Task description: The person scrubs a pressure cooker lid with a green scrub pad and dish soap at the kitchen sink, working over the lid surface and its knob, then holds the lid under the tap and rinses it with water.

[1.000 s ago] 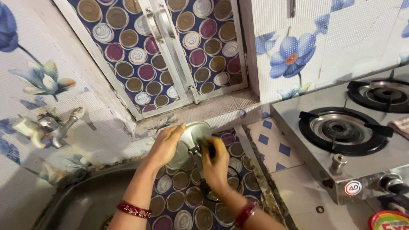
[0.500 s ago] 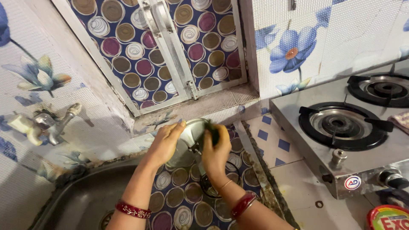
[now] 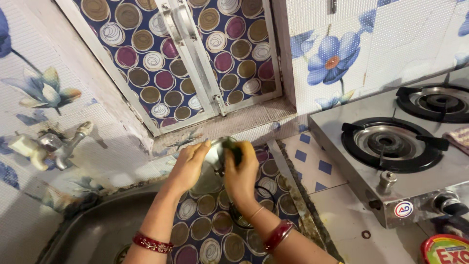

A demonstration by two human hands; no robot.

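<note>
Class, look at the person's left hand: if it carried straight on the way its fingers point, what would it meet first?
The left hand points up toward the wall. Past the round steel vessel it already holds, it would probably first meet the grey stone window ledge, then the circle-patterned window panel; depth is unclear.

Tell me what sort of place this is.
Most likely a home kitchen: a steel gas stove on the counter, a steel sink with a wall tap, and two hands scrubbing a small steel dish.

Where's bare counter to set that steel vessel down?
Bare: the blue-checked and plain tile strip between the patterned mat and stove. Crowded: mat's far end, where left hand and right hand work the steel vessel. Red tub takes the near-right corner.
</note>
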